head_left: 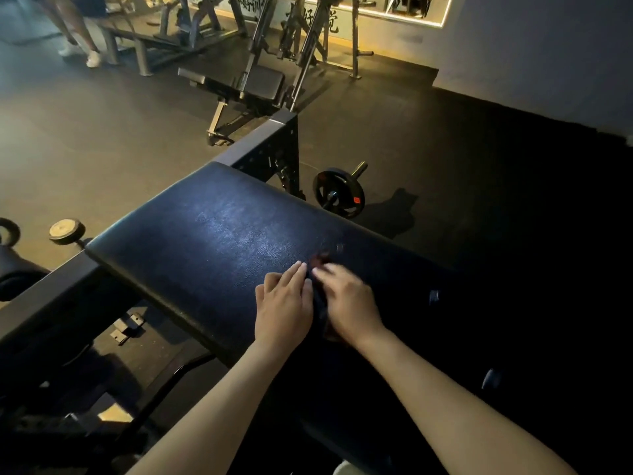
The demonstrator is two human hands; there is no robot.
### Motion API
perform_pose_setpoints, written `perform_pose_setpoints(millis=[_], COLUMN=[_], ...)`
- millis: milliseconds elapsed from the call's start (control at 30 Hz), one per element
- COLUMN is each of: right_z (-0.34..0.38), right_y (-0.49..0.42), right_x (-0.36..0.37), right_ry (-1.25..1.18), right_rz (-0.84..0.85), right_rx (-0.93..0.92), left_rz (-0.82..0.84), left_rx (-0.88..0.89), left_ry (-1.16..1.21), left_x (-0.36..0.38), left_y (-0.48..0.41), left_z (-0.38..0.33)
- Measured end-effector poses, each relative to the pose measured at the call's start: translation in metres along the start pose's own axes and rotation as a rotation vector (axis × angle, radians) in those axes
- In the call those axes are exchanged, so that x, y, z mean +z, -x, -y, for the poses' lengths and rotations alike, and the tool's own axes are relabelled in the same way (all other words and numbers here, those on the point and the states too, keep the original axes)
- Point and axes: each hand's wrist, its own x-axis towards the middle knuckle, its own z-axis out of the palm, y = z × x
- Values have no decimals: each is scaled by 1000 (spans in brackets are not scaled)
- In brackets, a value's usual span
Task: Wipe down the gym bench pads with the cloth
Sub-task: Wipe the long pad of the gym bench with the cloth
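While readying for a wipe, pins the cloth (318,310) on the pad (212,234) toward its near right edge, likely to flatten or fold it for a broad stroke. Lays left hand (284,303) open and flat, fingers straight, on the cloth's left side. Rests right hand (349,299) on its right side, blurred; cannot tell whether flat or pinching. Sets dark, soft, crumpled fabric with reddish patches against smooth, glossy, grained black vinyl with rounded corners.
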Motion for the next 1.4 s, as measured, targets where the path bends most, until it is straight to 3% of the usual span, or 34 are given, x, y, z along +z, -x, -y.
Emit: perform_pose_setpoints(millis=[133, 200, 300, 400, 600, 700, 833, 1067, 1133, 1267, 1400], right_z=[-22, -49, -62, -43, -12, -34, -41, -17, -28, -47, -29], right_y=[-24, -60, -91, -74, -27, -71, -104, -52, -79, -140, -125], right_x=[-15, -26, -29, -20, -14, -16, -4, 3, 0, 2, 13], right_ry=[-49, 3, 37, 31, -217, -115, -2, -129, -61, 11, -4], right_rz=[78, 6, 107, 121, 191, 57, 200, 242, 172, 115, 125], right_rx=[-71, 48, 237, 93, -128, -69, 68, -276, -239, 76, -5], left_rz=[-26, -35, -38, -52, -100, -98, -74, -155, -143, -52, -104], left_rx=[-22, -31, -8, -36, -17, -22, -19, -60, -49, -22, -29], left_ry=[34, -5, -29, 17, 109, 82, 46, 149, 37, -46, 41], left_x=[4, 5, 8, 9, 6, 5, 7, 4, 2, 5, 5], left_y=[-24, -29, -28, -28, -23, -24, -23, -44, -54, -66, -60], left_z=[-5, -4, -5, -6, 0, 1, -1, 6, 8, 12, 15])
